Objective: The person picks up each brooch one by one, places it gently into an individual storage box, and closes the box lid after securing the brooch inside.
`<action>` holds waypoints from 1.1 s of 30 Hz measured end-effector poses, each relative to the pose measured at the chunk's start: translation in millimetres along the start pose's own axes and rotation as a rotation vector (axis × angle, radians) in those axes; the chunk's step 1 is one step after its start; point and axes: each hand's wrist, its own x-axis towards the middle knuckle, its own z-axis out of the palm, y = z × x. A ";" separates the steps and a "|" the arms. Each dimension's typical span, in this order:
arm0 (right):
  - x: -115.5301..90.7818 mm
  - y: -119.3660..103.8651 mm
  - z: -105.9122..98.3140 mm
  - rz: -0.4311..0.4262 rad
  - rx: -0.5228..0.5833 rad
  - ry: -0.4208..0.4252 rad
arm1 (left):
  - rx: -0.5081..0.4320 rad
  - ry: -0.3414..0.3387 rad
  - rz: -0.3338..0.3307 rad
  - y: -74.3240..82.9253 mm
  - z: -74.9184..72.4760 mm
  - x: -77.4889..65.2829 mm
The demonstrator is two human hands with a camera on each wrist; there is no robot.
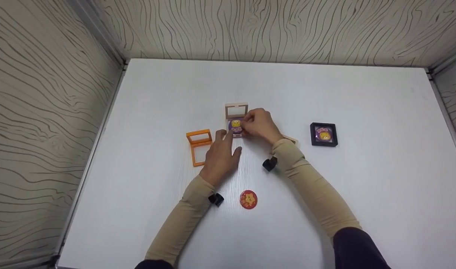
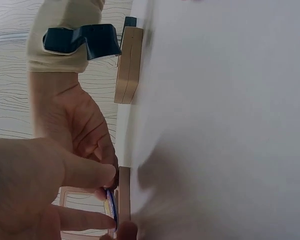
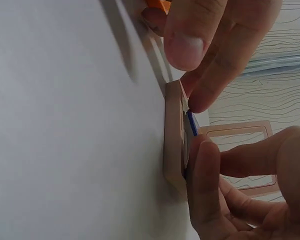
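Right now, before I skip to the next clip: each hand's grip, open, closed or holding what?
Left hand: open, at the edge of the purple badge.
Right hand: closed, pinching that badge.

A booth [image 1: 37, 149] is being seen here, lab-like rather than homely: a white tabletop [image 1: 392, 194] is hemmed in on three sides by wood-grain-patterned walls [image 1: 250, 30], the corner is edged with grey strip [image 1: 101, 31], and black devices [image 1: 270, 163] are worn at both wrists [image 1: 287, 152].
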 end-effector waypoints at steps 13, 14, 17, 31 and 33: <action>-0.1 -0.5 -0.3 0.008 -0.125 0.001 | 0.027 0.005 -0.013 0.0 1.1 2.0; -0.2 -0.2 -0.4 0.007 -0.122 0.001 | 0.032 0.004 -0.018 0.0 1.3 2.4; 0.4 1.0 -0.4 -0.006 -0.126 0.006 | 0.048 -0.008 -0.026 0.1 1.6 3.2; -0.4 2.2 -0.4 -0.020 -0.094 0.010 | 0.049 -0.030 -0.046 0.4 1.3 3.2; -0.5 2.2 -0.4 -0.031 -0.104 0.017 | 0.051 -0.024 -0.037 0.3 1.2 3.0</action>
